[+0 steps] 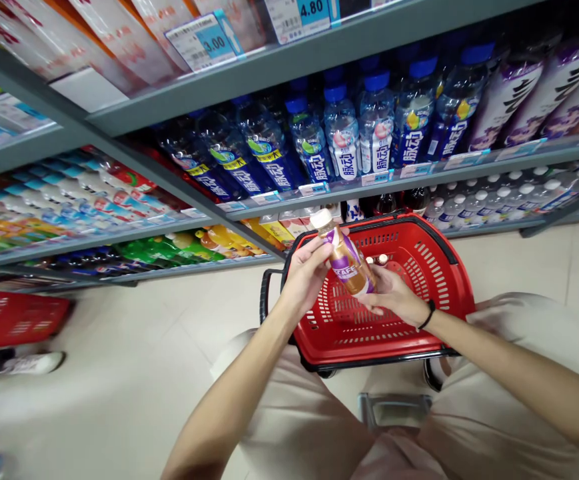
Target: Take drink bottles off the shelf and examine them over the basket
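Observation:
I hold a brown coffee bottle (345, 259) with a white cap and a purple label in both hands, tilted, above a red shopping basket (439, 267). My left hand (306, 273) grips its upper part. My right hand (392, 293), with a black band at the wrist, supports its lower end. Two white bottle caps (376, 259) show inside the basket just behind the bottle. The basket stands on the floor in front of my knees.
Grey store shelves (319, 47) run along the top, stocked with blue-capped drink bottles (376, 127), purple-labelled bottles (509, 100) and price tags. Lower shelves hold more drinks. Another red basket (14, 317) and someone's shoe (32, 363) are at the left on the tiled floor.

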Available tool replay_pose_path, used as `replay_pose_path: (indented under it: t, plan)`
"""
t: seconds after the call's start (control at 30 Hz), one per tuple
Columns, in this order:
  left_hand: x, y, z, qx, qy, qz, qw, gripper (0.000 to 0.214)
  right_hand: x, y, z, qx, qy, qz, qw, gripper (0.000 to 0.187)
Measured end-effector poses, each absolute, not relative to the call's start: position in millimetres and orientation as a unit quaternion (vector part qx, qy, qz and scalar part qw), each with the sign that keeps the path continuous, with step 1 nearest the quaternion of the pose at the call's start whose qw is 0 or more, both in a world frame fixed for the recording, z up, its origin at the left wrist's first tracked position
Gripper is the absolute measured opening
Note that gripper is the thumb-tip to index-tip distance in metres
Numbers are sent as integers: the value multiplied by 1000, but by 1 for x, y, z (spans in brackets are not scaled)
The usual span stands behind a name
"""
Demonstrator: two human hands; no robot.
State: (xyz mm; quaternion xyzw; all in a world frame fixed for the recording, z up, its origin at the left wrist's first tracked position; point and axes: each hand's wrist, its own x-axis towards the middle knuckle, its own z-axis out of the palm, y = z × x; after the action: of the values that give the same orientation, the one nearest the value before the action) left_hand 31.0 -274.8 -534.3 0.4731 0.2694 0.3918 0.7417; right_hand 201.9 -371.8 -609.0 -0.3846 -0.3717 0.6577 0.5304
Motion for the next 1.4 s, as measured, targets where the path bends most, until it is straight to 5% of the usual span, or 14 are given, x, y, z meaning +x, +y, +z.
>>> replay_pose_path:
  t: [0.43,1.4]
  plan:
    - [27,-273,-539,425,281,427,747,32,206,-376,-591,-237,-348,776,470,43]
    - [29,-277,-540,422,292,405,757,36,199,-378,-587,-274,-353,756,479,53]
